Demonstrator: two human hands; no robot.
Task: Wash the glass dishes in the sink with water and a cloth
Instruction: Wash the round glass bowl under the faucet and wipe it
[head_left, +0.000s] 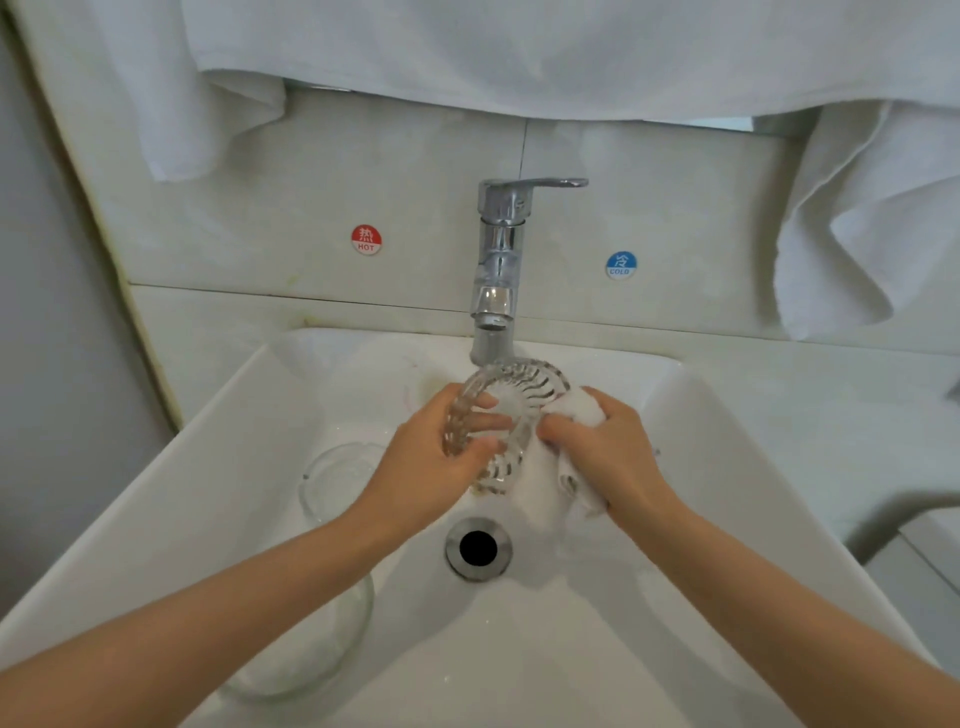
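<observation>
A ribbed glass bowl (524, 387) is held tilted on its side over the white sink (208, 457), right under the tap's spout. My left hand (441, 462) grips its left rim, fingers curled inside the bowl. My right hand (613, 457) clutches a wet white cloth (545, 483) pressed against the bowl's right side and underside. Water runs from the chrome tap (498, 270) onto the bowl. A small clear glass dish (332, 478) lies in the basin to the left. A larger glass bowl (322, 639) sits near the front, partly hidden by my left forearm.
The drain (478, 548) is open in the basin's middle. White towels (872, 218) hang above and at the right. Hot (366, 240) and cold (621, 265) stickers mark the wall behind the tap. A grey ledge (914, 525) stands at the right edge.
</observation>
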